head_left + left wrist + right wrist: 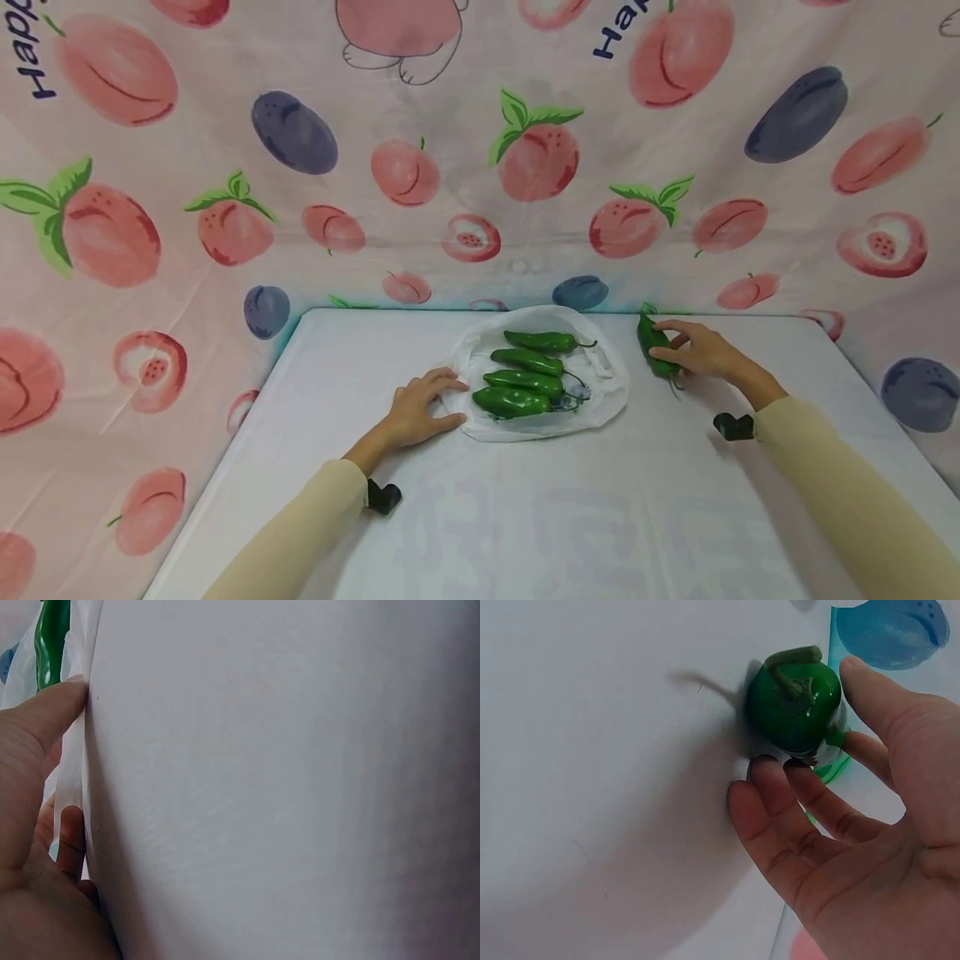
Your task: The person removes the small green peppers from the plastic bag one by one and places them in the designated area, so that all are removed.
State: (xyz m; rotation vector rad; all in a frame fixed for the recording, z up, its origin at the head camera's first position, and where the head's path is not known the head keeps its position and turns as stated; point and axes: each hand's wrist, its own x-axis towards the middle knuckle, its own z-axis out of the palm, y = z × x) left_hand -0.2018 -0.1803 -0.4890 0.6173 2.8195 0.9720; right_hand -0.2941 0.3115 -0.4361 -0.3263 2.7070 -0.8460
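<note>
Several long green peppers (517, 381) lie side by side on a crumpled white plastic bag (480, 429), their stems to the right. My left hand (417, 411) rests at the bag's left edge, thumb and fingers spread apart and touching the plastic. In the left wrist view, the thumb (56, 712) is against the bag, and part of a green pepper (51, 645) shows beyond it. Right of the bag, my right hand (697, 348) holds another green pepper (651, 335) between thumb and fingers. The right wrist view shows this pepper's curved stem end (795, 686) toward the camera.
The white table (360, 350) reaches back to a pink cloth with printed fruit (405, 171), which hangs behind it and at both sides. A small black device (384, 497) sits at the left wrist, and another black device (733, 427) at the right wrist.
</note>
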